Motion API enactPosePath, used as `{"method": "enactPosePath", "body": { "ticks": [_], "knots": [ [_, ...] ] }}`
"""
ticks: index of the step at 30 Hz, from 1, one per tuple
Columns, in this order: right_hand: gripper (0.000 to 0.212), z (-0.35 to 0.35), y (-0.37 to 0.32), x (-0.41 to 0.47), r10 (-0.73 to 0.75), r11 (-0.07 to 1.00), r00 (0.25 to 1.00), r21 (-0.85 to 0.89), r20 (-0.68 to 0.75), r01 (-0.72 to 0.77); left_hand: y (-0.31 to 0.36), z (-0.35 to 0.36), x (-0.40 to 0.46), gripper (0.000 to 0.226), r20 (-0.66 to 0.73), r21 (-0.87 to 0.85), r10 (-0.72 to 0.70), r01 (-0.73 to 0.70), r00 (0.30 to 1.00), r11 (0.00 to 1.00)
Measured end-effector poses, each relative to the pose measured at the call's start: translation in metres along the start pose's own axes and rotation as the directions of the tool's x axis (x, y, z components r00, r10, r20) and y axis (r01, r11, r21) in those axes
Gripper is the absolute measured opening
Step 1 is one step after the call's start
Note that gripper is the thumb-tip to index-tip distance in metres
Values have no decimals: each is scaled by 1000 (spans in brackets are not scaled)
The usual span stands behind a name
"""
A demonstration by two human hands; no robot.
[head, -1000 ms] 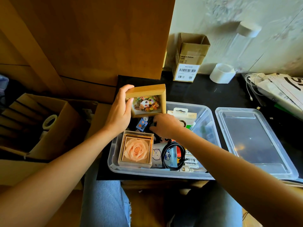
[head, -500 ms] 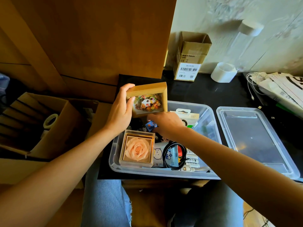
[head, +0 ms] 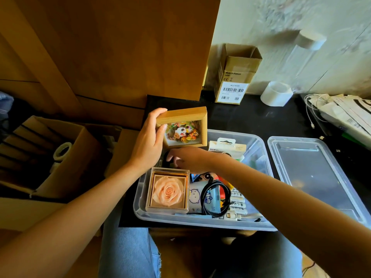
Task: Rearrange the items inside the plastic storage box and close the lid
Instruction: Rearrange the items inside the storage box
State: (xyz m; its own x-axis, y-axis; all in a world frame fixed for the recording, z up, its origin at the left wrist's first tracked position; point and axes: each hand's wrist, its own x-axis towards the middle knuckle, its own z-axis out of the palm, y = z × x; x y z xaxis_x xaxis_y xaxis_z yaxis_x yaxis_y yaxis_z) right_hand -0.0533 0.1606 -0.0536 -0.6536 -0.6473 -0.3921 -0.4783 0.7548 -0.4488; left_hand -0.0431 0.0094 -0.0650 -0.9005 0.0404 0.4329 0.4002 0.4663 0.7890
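A wooden frame (head: 185, 128) is clamped in the left hand (head: 147, 146) above the box (head: 259, 155) at its 11 o'clock corner, while the right hand (head: 192, 159) is reached in beneath it, fingers (head: 170, 157) loosely spread over dark items; whether anything is pinched cannot be told. The frame could be dropped onto the rose case (head: 168, 192) if the one-handed grip slips, or small items snagged by the cable (head: 215, 194). The box is clear, crowded and open, with the lid (head: 313, 177) lying at 3 o'clock.
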Motion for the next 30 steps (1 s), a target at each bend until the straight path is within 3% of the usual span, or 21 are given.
{"method": "enactPosePath", "body": {
  "ticks": [7,16,19,30],
  "knots": [
    [35,14,-19,46,71,936,992,-351,103,-31,0,0,0,37,-7,6,21,-21,1000,1000],
    [38,29,-13,64,134,941,988,-302,-71,-150,-1,0,0,38,-2,19,-2,2,1000,1000],
    [38,31,-9,63,84,934,990,-336,-117,-119,-2,1,0,38,-3,15,-6,6,1000,1000],
    [28,29,-8,61,67,953,996,-293,-52,-80,-4,2,1,38,5,0,-8,8,1000,1000]
  ]
}}
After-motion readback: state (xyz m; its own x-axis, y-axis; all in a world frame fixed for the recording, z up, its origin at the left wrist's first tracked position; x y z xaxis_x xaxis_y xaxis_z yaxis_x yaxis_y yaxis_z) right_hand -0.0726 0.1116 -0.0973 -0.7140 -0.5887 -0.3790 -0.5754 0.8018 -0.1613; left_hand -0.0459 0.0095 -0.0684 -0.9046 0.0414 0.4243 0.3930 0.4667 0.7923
